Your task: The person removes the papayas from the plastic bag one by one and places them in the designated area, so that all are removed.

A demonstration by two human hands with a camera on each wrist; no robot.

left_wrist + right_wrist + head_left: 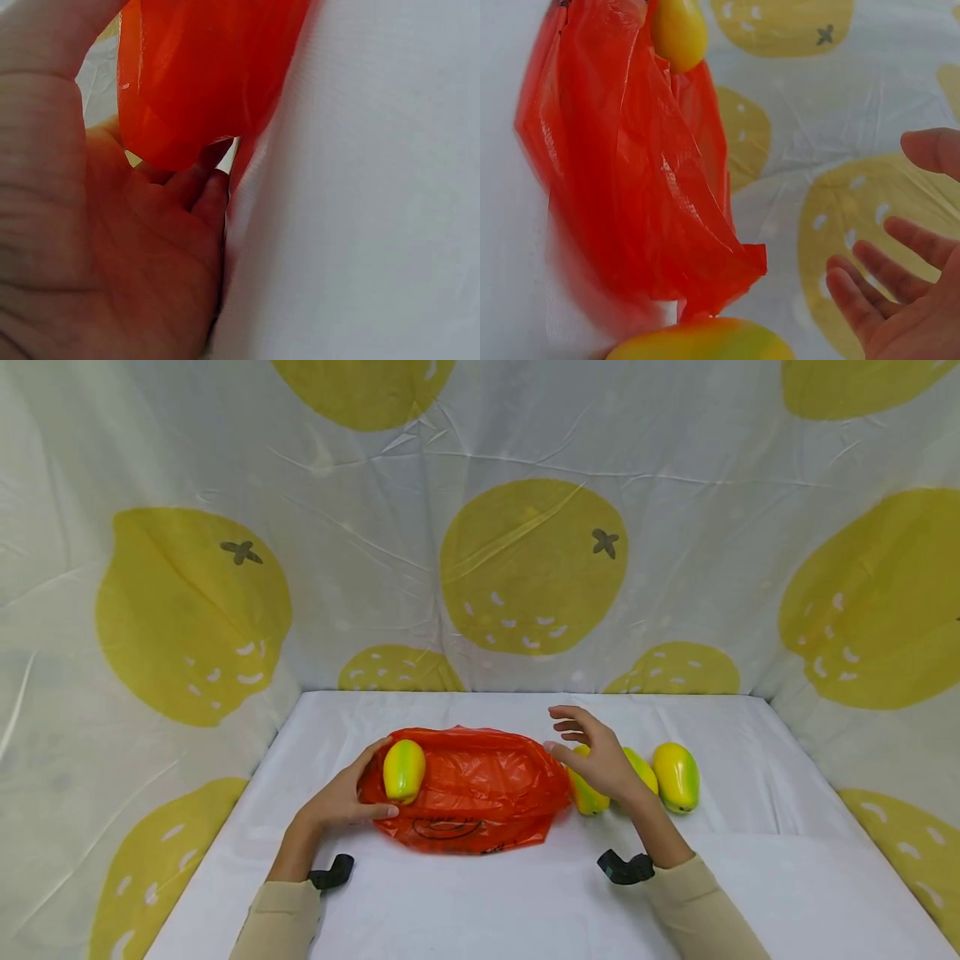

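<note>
A red plastic bag (pixel 483 777) with dark print lies on its side on the table, its mouth spread wide. At its left end my left hand (pixel 339 799) grips the bag, thumb in front and the other fingers behind the plastic. A yellow-green mango (pixel 404 771) rests at the bag's left side, close to that hand. My right hand (pixel 606 767) hangs in the air off the bag's right end, fingers spread and relaxed, holding nothing. Below and behind it sit two more mangoes, one (pixel 589 795) beside the bag and another (pixel 642 771) partly hidden by the hand.
Farther right stands another mango (pixel 677 777). A white cloth covers the table (pixel 480 910). Fabric walls (pixel 360 568) printed with big yellow fruits close off the back and both sides. Each wrist carries a small black camera mount (pixel 626 867).
</note>
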